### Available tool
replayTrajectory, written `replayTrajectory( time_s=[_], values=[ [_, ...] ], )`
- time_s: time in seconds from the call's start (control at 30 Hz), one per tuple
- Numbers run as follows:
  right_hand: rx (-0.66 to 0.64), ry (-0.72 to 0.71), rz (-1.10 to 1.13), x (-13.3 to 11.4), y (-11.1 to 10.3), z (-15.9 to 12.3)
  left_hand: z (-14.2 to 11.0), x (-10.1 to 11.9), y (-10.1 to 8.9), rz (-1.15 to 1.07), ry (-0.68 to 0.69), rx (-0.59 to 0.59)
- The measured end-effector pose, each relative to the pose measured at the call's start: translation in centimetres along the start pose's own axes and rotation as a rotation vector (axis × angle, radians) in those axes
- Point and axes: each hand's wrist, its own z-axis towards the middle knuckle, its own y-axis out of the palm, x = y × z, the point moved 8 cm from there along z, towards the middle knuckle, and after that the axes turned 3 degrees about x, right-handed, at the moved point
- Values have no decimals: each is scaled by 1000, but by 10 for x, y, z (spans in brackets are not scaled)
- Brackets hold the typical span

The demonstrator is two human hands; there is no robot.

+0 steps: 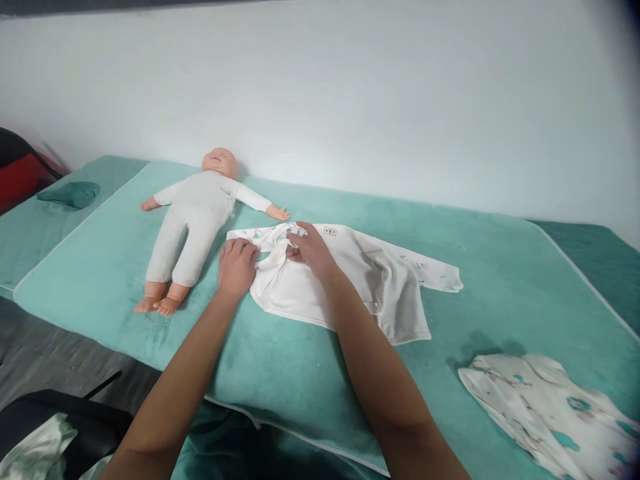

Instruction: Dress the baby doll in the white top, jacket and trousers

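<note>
A baby doll (205, 197) lay on its back on a green mat (500, 267), its head near the pale wall (375, 100) and its feet towards the person. A small white shirt (365, 267) was spread out just to the right of the doll, its upper edge close to the doll's outstretched hand.

The person's left hand (237, 267) was to the right of the doll's legs, fingers bent and close together, their tips on the shirt's nearer sleeve by the cuff; whether they gripped cloth, I cannot tell. The right hand (313, 250), farther from the doll, reached in at the neck opening with its fingers curled; I cannot tell whether they were clamped on the fabric.

A narrow strip of mat separated the doll's legs from the left hand, and a wider band separated its feet from the mat's near edge. The shirt's other sleeve pointed away from the doll, and past its cuff a broad bare stretch of mat ran on. Farthest right of the doll, towards the person, a patterned cloth (545, 407) lay rumpled.
</note>
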Motion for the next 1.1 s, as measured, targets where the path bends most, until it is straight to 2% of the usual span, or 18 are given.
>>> replayTrajectory(
  time_s=[0.1, 0.27, 0.47, 0.63, 0.8, 0.87, 1.0, 1.1],
  values=[
    [-53, -39, -57, -1, 6, -2, 0, 1, -2, -36, 12, 19],
    [-30, -35, 13, 0, 2, 0, -1, 1, -5, -110, 3, 24],
    [11, -48, 69, -2, -2, 2, -1, -2, -3, 6, -74, -16],
    [40, -149, -71, 0, 1, 5, 1, 0, -1, 30, -71, -47],
    [19, -180, -193, 2, 5, 4, 1, 5, -4, 15, -21, -11],
    [39, -186, -160, -1, 2, 3, 0, 6, -4, -7, -13, -21],
    [37, -142, 49, -3, -2, 3, 0, 7, 0, -84, 1, -72],
    [41, -114, 129, -2, -3, 5, -1, 7, -3, -99, -6, -35]
  ],
)
